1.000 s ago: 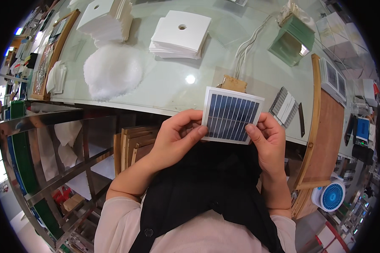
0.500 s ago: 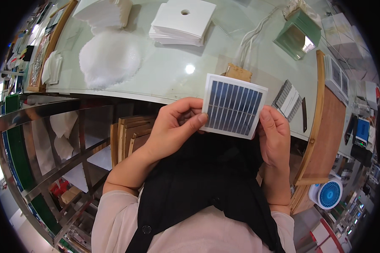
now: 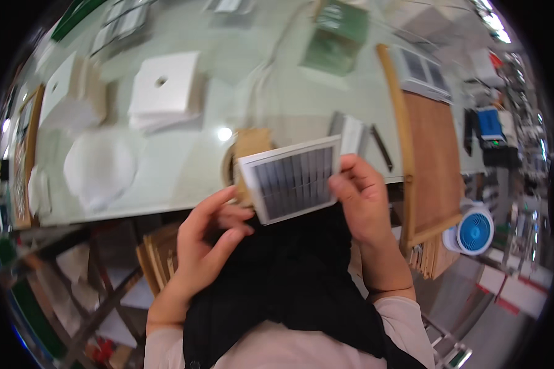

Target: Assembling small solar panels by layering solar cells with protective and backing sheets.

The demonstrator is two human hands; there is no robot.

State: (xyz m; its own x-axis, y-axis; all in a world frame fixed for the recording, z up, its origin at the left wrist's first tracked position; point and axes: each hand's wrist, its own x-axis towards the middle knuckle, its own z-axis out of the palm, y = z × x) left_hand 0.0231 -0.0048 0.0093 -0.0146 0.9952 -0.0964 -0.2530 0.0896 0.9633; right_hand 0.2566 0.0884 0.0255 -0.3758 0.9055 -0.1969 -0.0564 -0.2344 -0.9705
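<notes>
A small square solar panel (image 3: pixel 295 179) with dark cells and a white border is held up in front of me, tilted, over the table's near edge. My right hand (image 3: pixel 363 195) pinches its right edge between thumb and fingers. Beside the panel's lower left corner is my left hand (image 3: pixel 210 237), fingers apart and off the panel. Behind the panel, a tan block (image 3: pixel 253 141) sits on the table with pale cables (image 3: pixel 263 86) running away from it. A grey-and-white strip stack (image 3: pixel 351 133) and a dark narrow bar (image 3: pixel 381 147) lie beyond my right hand.
White square sheets (image 3: pixel 164 83) are stacked at the far left, near a white round pile (image 3: pixel 100 165). A green glass-like block (image 3: pixel 337 38) stands at the back. On the right, a wood-framed board (image 3: pixel 434 166) carries more panels (image 3: pixel 420 74); a blue-white fan (image 3: pixel 474 229) is below.
My left hand has let go of the panel and moved left. The panel now tilts, held by my right hand alone. The view has turned to the right.
</notes>
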